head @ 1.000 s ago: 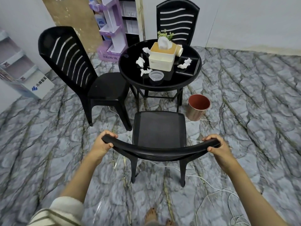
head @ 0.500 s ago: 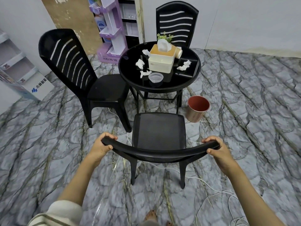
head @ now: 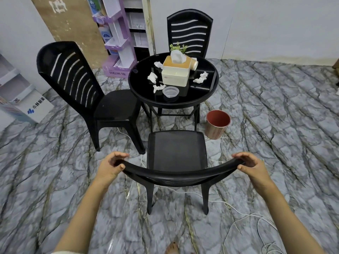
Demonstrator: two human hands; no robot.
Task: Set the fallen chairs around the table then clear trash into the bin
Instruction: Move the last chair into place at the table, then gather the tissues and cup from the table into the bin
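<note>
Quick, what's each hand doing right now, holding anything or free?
Left hand: loosely curled on the near chair backrest's left end.
Right hand: loosely curled on its right end.

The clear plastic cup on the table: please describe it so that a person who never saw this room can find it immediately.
Find the round black table between the three black chairs. On it stands a cream tissue box with crumpled white tissues around it. The clear plastic cup sits in front of that box, near the table edge closest to the camera; it alone is transparent and round.
</note>
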